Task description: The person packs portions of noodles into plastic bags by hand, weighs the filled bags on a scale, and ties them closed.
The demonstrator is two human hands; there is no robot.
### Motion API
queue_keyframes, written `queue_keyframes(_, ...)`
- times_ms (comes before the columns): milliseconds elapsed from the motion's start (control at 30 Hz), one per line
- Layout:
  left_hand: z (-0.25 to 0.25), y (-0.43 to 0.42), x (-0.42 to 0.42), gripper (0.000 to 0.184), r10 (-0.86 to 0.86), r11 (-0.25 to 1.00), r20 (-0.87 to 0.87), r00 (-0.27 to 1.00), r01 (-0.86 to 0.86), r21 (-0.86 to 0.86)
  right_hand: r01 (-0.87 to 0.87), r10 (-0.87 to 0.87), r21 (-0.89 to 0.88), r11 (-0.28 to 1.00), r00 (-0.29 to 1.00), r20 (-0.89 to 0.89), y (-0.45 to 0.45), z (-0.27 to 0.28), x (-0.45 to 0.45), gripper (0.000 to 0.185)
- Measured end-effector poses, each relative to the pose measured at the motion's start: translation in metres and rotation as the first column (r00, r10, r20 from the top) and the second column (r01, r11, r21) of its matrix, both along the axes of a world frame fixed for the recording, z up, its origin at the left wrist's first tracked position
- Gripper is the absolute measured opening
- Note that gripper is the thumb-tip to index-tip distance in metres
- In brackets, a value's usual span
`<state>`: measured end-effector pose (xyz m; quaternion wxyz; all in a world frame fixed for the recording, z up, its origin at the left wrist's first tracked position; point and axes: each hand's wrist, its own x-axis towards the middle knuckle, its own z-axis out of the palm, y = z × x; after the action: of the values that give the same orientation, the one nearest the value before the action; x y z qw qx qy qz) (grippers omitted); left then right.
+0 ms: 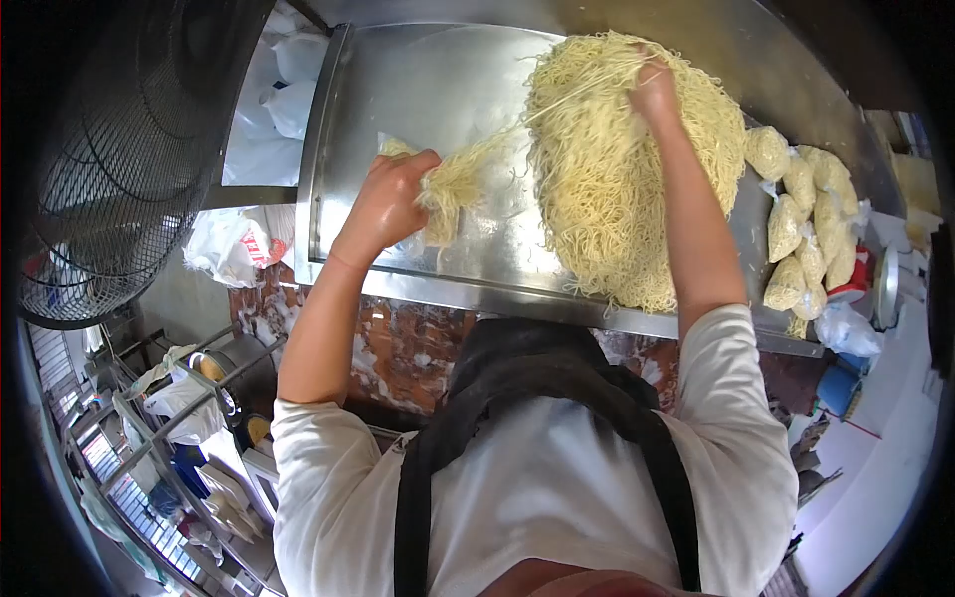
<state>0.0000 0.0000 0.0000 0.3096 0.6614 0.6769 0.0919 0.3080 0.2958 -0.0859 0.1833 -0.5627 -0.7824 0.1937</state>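
Observation:
A big heap of thin yellow noodles (607,189) covers the right part of a metal tray table. My right hand (655,92) is at the far side of the heap, closed on noodles, its fingertips partly hidden among them. Loose strands stretch from there across the bare metal to my left hand (386,204). That hand is closed around a bunch of noodles (450,194) whose ends hang out on both sides. Clear plastic shows beside its fingers, apparently a bag; how far the noodles sit inside it I cannot tell.
Several tied clear bags of noodles (811,224) lie right of the heap. The steel tray (428,80) has a raised left rim. White plastic bags (288,99) sit beyond it, near a large fan (109,169). A metal rack (169,428) stands at lower left.

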Motion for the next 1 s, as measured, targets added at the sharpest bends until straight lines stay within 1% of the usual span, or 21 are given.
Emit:
queue_keyframes(33, -0.018, 0.002, 0.001, 0.055, -0.036, 0.998, 0.001, 0.999, 0.035, 0.059, 0.113, -0.109, -0.116, 0.987, 0.993, 0.044, 0.016, 0.005, 0.019, 0.027)
queue_keyframes(133, -0.106, -0.022, 0.000, 0.058, -0.011, 0.960, 0.026, 1.000, 0.004, 0.278, 0.073, -0.078, 0.030, 0.997, 0.971, 0.227, 0.066, -0.041, 0.061, 0.025)
queue_keyframes(200, -0.117, -0.043, -0.013, 0.061, 0.056, 0.890, -0.098, 0.994, -0.005, 0.455, -0.481, 0.417, 0.009, 0.877, 0.770, 0.483, 0.093, -0.059, 0.047, 0.021)
queue_keyframes(233, -0.117, -0.051, -0.005, 0.060, 0.187, 0.844, -0.033, 0.982, -0.144, 0.517, -0.264, 0.336, -0.223, 0.938, 0.847, 0.413, 0.075, -0.021, 0.026, 0.022)
queue_keyframes(267, -0.118, -0.060, 0.007, 0.060, 0.313, 0.773, 0.048, 0.948, -0.284, 0.567, -0.014, 0.192, -0.406, 0.914, 0.895, 0.402, 0.053, 0.022, 0.003, 0.024)
queue_keyframes(300, -0.116, -0.069, 0.018, 0.059, 0.427, 0.682, 0.127, 0.895, -0.411, 0.604, -0.062, 0.231, -0.349, 0.935, 0.853, 0.468, 0.018, 0.052, -0.021, 0.027)
queue_keyframes(333, -0.112, -0.080, 0.032, 0.045, 0.563, 0.573, 0.184, 0.805, -0.541, 0.615, -0.115, 0.261, -0.293, 0.949, 0.807, 0.530, -0.011, 0.073, -0.039, 0.030)
queue_keyframes(367, -0.120, -0.094, 0.031, 0.041, 0.620, 0.562, 0.261, 0.740, -0.651, 0.510, -0.171, 0.283, -0.240, 0.956, 0.759, 0.587, -0.040, 0.085, -0.056, 0.033)
queue_keyframes(433, -0.152, -0.123, 0.025, 0.034, 0.732, 0.506, 0.373, 0.571, -0.821, 0.265, -0.506, 0.413, 0.012, 0.863, 0.717, 0.562, -0.107, 0.059, -0.085, 0.034)
queue_keyframes(467, -0.160, -0.125, 0.029, 0.022, 0.762, 0.437, 0.409, 0.502, -0.865, 0.248, -0.361, 0.461, -0.325, 0.874, 0.826, 0.323, -0.152, 0.073, -0.113, 0.035)
queue_keyframes(500, -0.155, -0.116, 0.034, 0.020, 0.727, 0.289, 0.635, 0.262, -0.955, 0.063, -0.475, 0.518, -0.215, 0.853, 0.820, 0.243, -0.188, 0.039, -0.123, 0.039)
queue_keyframes(533, -0.142, -0.104, 0.039, 0.017, 0.627, 0.169, 0.779, -0.017, -0.973, -0.158, -0.641, 0.619, -0.060, 0.765, 0.707, 0.342, -0.219, -0.011, -0.134, 0.043)
queue_keyframes(567, -0.130, -0.093, 0.040, 0.015, 0.473, 0.088, 0.826, -0.306, -0.917, -0.390, -0.617, 0.592, -0.013, 0.787, 0.749, 0.296, -0.248, -0.045, -0.143, 0.045)
queue_keyframes(600, -0.122, -0.080, 0.035, 0.010, 0.438, 0.105, 0.839, -0.322, -0.909, -0.403, -0.587, 0.562, 0.034, 0.809, 0.789, 0.248, -0.265, -0.062, -0.149, 0.048)
queue_keyframes(700, -0.094, -0.052, 0.007, 0.013, 0.350, 0.282, 0.848, -0.399, -0.818, -0.501, -0.495, 0.530, -0.402, 0.771, 0.848, -0.027, -0.246, -0.054, -0.168, 0.044)
queue_keyframes(733, -0.077, -0.049, 0.005, 0.012, 0.405, 0.324, 0.868, -0.287, -0.843, -0.429, -0.498, 0.494, -0.322, 0.805, 0.864, -0.099, -0.243, -0.039, -0.169, 0.036)
queue_keyframes(833, -0.037, -0.034, 0.019, 0.016, 0.498, 0.450, 0.867, -0.001, -0.855, -0.259, -0.759, 0.749, -0.263, 0.595, 0.643, -0.161, -0.213, 0.029, -0.173, 0.030)
queue_keyframes(867, -0.027, -0.034, 0.032, 0.017, 0.507, 0.475, 0.860, 0.053, -0.850, -0.227, -0.776, 0.713, -0.342, 0.531, 0.627, -0.315, -0.204, 0.019, -0.184, 0.042)
queue_keyframes(933, -0.026, -0.036, 0.041, 0.021, 0.505, 0.487, 0.848, 0.160, -0.864, -0.127, -0.647, 0.252, -0.621, 0.443, 0.754, -0.606, -0.210, 0.024, -0.198, 0.042)
queue_keyframes(967, -0.032, -0.039, 0.037, 0.021, 0.555, 0.486, 0.816, 0.160, -0.859, -0.162, -0.600, -0.030, -0.728, 0.332, 0.764, -0.644, -0.213, 0.026, -0.200, 0.043)
queue_keyframes(1000, -0.039, -0.046, 0.028, 0.020, 0.605, 0.481, 0.780, 0.161, -0.854, -0.197, -0.544, 0.197, -0.721, 0.429, 0.835, -0.513, -0.214, 0.031, -0.193, 0.041)
